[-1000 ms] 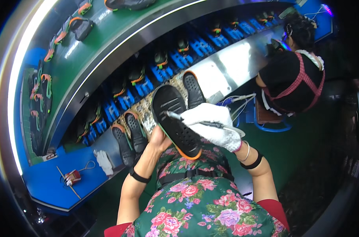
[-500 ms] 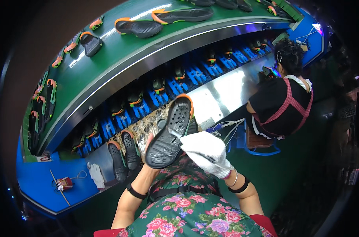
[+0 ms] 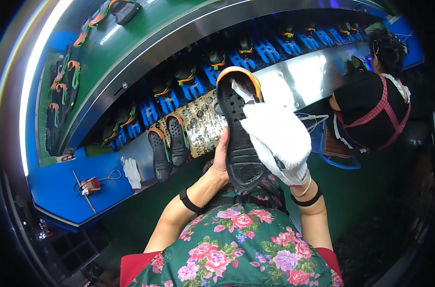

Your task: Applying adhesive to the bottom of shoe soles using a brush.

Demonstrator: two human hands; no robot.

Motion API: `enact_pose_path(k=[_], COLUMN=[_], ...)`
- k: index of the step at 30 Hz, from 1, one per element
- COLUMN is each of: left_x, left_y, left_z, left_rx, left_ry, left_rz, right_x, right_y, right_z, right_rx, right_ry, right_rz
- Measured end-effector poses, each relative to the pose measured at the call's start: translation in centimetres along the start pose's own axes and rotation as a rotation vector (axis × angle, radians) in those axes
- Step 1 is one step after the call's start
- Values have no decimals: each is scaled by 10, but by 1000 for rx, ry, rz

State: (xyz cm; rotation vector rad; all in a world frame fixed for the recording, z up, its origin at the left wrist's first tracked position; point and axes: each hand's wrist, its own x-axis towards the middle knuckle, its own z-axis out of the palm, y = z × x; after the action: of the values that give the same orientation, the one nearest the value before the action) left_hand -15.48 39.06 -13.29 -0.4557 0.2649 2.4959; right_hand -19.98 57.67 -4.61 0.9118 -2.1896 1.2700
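Note:
A black shoe sole with an orange rim at its far end and rows of small holes is held up in front of my apron. My bare left hand grips its left edge, with the fingers hidden behind it. Over the right side of the sole, my right hand wears a white glove and is closed around a pale brush. The brush tip lies inside the sole near the orange end; its handle is hidden by the glove. Shiny wet-looking streaks mark the near end of the sole.
Two similar soles lean on the bench to the left, beside a stained cardboard sheet. A white glove and a red box lie farther left. Beyond run blue racks and a green conveyor. A co-worker sits at right.
The brush has moved from the middle of the sole to its orange far end. The sole now stands more upright, and my view has shifted left.

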Motion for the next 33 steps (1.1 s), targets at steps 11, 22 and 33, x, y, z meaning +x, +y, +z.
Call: enact_pose_path(k=[11,22,33], left_x=[-8,10,35], left_y=[6,21,36], left_z=[-17,10,20], left_rx=[-3,168,85], left_ry=[-41,-105,-157], left_rz=[24,99,154], right_x=[-10,-1,-15], right_y=[-12,-9,-1], right_z=[11,19,32], right_rx=[199,146,345], right_ry=[16,24,-47], right_rz=[168,102,190])
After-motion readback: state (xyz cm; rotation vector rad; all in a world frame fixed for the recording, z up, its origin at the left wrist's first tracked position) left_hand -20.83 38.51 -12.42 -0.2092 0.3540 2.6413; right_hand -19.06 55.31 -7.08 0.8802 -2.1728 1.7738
